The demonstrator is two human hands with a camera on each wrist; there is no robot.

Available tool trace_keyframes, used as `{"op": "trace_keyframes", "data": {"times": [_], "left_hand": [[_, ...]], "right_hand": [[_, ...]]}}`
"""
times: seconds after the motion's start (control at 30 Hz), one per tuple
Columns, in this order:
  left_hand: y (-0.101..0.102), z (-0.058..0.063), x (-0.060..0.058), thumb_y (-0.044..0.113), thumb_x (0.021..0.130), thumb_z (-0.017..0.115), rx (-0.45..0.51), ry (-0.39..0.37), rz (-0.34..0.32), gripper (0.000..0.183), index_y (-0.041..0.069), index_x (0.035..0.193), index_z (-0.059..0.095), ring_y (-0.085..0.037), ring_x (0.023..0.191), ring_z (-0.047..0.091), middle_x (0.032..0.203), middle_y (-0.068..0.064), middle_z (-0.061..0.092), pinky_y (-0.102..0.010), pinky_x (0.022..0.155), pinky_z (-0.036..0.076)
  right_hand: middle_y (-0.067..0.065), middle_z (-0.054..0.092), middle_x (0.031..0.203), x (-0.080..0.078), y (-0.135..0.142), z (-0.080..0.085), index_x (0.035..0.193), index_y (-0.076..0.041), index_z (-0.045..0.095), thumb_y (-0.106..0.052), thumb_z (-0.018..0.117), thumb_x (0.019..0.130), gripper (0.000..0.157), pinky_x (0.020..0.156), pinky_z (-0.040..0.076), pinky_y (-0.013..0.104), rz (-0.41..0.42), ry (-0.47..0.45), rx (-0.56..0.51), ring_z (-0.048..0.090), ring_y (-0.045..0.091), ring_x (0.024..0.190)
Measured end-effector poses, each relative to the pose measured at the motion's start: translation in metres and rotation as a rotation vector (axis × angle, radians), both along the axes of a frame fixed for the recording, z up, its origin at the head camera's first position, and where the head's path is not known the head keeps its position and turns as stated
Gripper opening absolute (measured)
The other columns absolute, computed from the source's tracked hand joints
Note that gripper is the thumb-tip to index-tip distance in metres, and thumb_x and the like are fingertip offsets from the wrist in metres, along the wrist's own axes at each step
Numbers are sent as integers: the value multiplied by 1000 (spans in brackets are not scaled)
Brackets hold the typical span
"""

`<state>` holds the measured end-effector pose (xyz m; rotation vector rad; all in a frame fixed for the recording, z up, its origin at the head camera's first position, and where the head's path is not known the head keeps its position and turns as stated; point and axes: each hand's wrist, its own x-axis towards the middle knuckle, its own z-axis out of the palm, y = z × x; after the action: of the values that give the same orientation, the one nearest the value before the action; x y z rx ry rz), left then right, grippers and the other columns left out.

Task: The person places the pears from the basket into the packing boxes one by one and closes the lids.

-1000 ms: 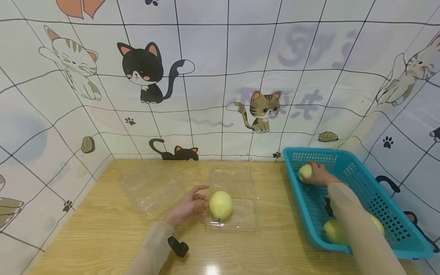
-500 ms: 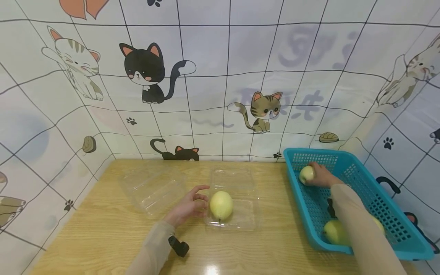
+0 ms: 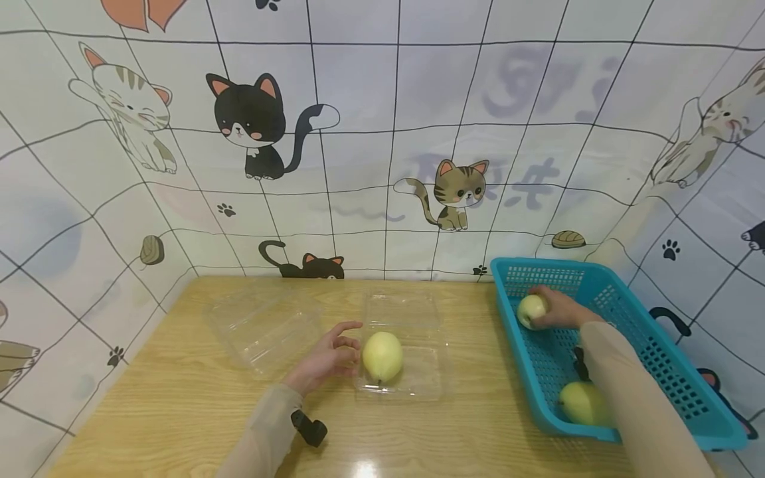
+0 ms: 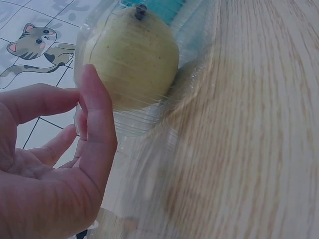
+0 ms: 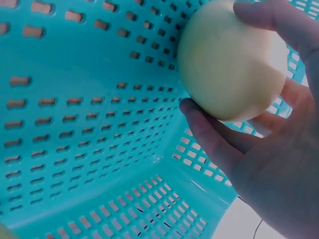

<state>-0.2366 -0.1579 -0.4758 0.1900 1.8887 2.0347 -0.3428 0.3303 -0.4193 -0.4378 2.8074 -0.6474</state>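
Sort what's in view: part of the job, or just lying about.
Part of the job, apparently:
pale fruit in the right hand
blue basket around it
another fruit, basket's near end
open container beside the left hand
yellow fruit inside it

Apparently just lying about:
clear container further left, untouched
cat-print backdrop

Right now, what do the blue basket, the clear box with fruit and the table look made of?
Blue basket: probably molded plastic, slightly glossy, with regular rows of slots.
Clear box: likely thin plastic, see-through, glinting along its edges.
Table: wood or wood-look laminate; grain shows, and a bright reflection suggests sheen.
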Motion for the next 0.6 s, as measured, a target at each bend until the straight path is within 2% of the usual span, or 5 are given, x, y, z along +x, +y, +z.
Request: {"op": "trace_keyframes", "data": {"times": [0.27,0.47,0.6], "left_hand": [[0,-5,-2,-7,85,56,0,7,-12,66,4,145,32,-19,81,55,105,-14,47,-32,66,55],[-1,-5,-2,-6,86,56,14,10,-13,66,3,146,31,-19,81,56,105,-14,47,-33,66,55],[-2,-5,-2,-6,86,56,18,3,-15,66,4,146,31,-19,82,55,105,-14,47,-33,67,56]], "right_hand": [[28,53,109,9,7,9,131,12,40,-17,77,73,75,64,49,40,42,24,-3,54,34,88],[23,56,106,12,12,22,130,13,41,-17,77,72,74,63,48,37,85,98,-18,54,31,87],[24,55,107,14,11,28,131,13,41,-18,79,72,77,62,49,36,86,123,-18,54,32,88]]}}
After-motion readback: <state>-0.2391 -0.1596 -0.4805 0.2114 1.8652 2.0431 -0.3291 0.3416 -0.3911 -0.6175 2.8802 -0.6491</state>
